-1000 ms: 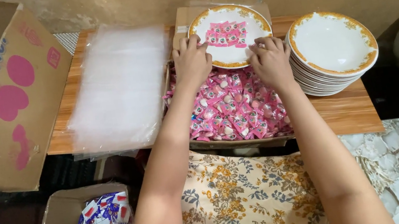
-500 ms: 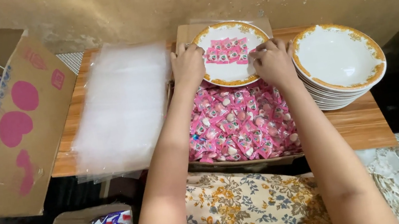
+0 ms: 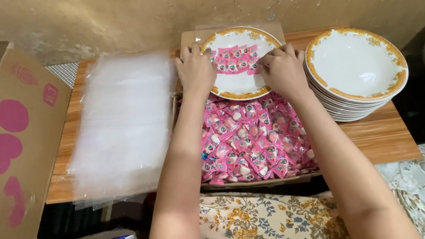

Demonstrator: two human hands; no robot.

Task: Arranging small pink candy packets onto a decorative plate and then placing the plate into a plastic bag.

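- The wooden counter (image 3: 383,136) carries most of the things and runs left to right in front of the person.
- A big cardboard box (image 3: 4,156) with pink hearts stands open at the left, off the counter's edge.
- A pile of clear plastic bags (image 3: 123,121) lies flat on the left part of the counter.
- A box of pink candies (image 3: 252,141) sits in the middle, between the two arms.
- A stack of white plates (image 3: 356,70) with gold rims sits at the right, just beside the right hand.
- One plate (image 3: 243,84) rests on the far end of the candy box, straight ahead of both hands.
- The row of candies (image 3: 234,60) on that plate has its long side running left to right, from one hand to the other.
- The left hand (image 3: 195,71) lies spread on the plate's left rim, fingers pointing away from the person.
- The right hand (image 3: 283,69) is curled, fingertips touching the right end of the row; whether it pinches a candy I cannot tell.
- Both hands are about equally near the row.
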